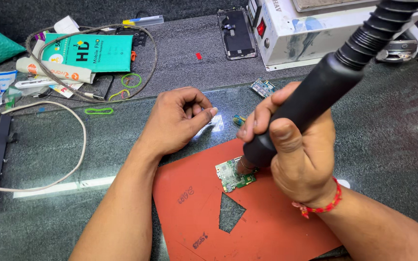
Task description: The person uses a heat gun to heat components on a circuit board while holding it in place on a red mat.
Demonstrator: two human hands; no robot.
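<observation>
While gripping hot-air wand (315, 92), right hand (296, 154) over circuit board (231, 176), left hand (180, 118) curled empty.

Hot-air handpiece (315, 92): matt black plastic grip, ribbed rubbery hose at far end. Work mat (204, 212): matt orange-red, smooth, rubbery look, one triangular cut-out. Circuit board (232, 175): green laminate, small shiny metal parts. Benchtop (393, 130): dark glossy glass, reflective. Far surface (180, 58): grey, rough, fabric-like. Station casing (306, 38): white painted metal, scuffed. Wrist thread (322, 205): red cloth cord.
</observation>
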